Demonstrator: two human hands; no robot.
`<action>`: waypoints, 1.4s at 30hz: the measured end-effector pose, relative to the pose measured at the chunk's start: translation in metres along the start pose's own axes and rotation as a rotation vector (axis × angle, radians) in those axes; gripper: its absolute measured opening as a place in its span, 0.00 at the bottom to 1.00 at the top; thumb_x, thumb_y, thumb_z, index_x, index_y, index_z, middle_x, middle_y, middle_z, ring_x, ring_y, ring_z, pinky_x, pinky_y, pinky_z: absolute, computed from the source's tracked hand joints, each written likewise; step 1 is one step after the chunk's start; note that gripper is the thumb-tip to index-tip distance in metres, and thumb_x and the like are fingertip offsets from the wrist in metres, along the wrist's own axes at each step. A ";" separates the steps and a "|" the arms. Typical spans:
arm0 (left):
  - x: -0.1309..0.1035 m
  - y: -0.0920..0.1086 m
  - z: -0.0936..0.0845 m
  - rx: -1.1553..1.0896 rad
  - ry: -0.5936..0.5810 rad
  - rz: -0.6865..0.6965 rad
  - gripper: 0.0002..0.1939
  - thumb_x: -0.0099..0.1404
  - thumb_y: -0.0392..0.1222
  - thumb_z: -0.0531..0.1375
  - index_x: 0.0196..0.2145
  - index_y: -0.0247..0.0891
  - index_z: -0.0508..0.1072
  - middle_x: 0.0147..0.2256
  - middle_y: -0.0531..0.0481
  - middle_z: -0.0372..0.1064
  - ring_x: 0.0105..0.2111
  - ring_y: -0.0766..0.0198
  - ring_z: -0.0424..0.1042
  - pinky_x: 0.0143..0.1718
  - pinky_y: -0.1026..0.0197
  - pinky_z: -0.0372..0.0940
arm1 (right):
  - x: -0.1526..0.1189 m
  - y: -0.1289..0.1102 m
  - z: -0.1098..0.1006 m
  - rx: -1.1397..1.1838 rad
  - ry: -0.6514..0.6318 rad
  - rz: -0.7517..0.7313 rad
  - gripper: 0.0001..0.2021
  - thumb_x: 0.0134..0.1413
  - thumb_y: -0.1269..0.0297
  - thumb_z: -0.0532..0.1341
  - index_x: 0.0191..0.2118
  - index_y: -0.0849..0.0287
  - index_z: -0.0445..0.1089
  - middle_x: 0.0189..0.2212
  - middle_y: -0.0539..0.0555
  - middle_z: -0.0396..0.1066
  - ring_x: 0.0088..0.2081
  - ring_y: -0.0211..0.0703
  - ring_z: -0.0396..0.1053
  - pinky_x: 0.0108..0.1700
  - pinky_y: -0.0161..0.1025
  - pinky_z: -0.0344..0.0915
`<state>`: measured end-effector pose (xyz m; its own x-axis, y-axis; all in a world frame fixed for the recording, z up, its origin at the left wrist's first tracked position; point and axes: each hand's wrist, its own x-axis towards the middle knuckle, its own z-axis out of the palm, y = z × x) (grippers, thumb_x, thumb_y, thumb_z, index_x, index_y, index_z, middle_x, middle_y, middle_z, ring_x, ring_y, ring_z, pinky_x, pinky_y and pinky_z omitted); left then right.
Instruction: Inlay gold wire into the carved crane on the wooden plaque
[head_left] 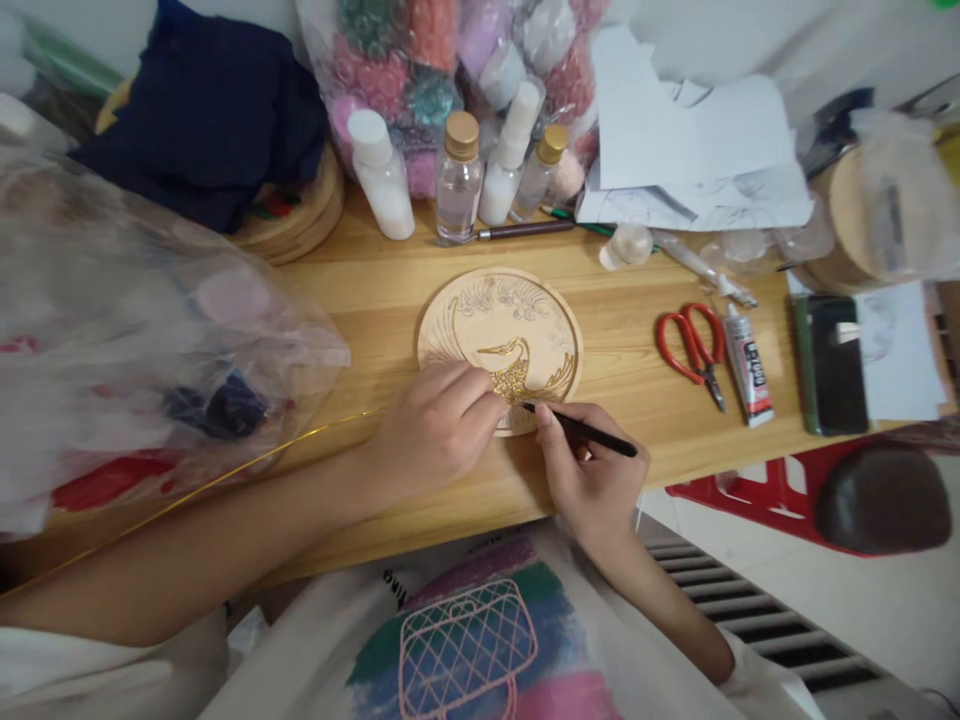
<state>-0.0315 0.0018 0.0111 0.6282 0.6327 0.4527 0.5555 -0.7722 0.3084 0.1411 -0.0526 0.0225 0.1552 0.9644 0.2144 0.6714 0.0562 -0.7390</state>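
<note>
A round wooden plaque with a raised rim lies on the table, drawn with fine lines; a crane on it is partly outlined and filled in gold wire. My left hand rests over its lower left edge, fingers closed in a pinch on a thin gold wire, which trails away left along the forearm. What lies at those fingertips is hidden. At the lower right rim, my right hand is closed around slim black tweezers, their tip touching or just above the plaque near the left fingers.
Red-handled pliers, a glue tube and a phone lie right. Behind the plaque stand several small bottles and a dark-handled tool. Papers lie back right; a plastic bag covers the left.
</note>
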 end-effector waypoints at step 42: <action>0.002 -0.002 0.001 -0.063 0.002 -0.081 0.14 0.71 0.35 0.54 0.27 0.35 0.72 0.27 0.48 0.69 0.30 0.62 0.66 0.33 0.59 0.63 | -0.013 0.007 0.009 0.180 0.079 0.200 0.03 0.58 0.64 0.65 0.37 0.57 0.75 0.24 0.48 0.74 0.22 0.35 0.69 0.28 0.34 0.70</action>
<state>-0.0305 0.0046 0.0111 0.5815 0.6931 0.4261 0.5691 -0.7208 0.3958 0.1375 -0.0621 0.0091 0.3326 0.9381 0.0968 0.4836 -0.0816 -0.8715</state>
